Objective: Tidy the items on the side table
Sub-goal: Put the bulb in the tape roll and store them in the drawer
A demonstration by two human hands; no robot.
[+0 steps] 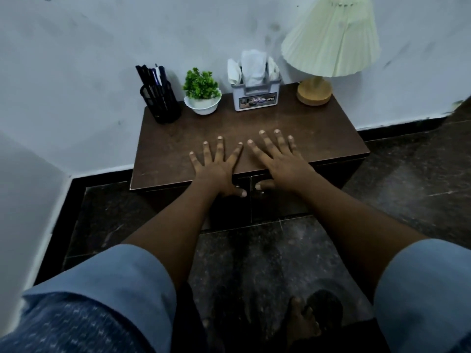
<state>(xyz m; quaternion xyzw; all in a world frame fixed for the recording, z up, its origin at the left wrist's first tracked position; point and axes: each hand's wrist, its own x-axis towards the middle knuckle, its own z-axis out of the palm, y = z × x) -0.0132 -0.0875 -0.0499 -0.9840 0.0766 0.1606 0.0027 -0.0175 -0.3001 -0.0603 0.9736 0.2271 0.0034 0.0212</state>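
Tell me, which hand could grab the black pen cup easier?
Probably the left. The left hand lies flat on the table, on the side of the pen cup, which stands at the back left corner. The right hand lies farther right, nearer the lamp.

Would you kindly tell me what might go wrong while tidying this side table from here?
1. The pen holder stands near the back left corner of the side table; a nudge might tip it or push it off.
2. The lamp has a wide shade close beside the tissue box; the right hand reaching there could knock it.
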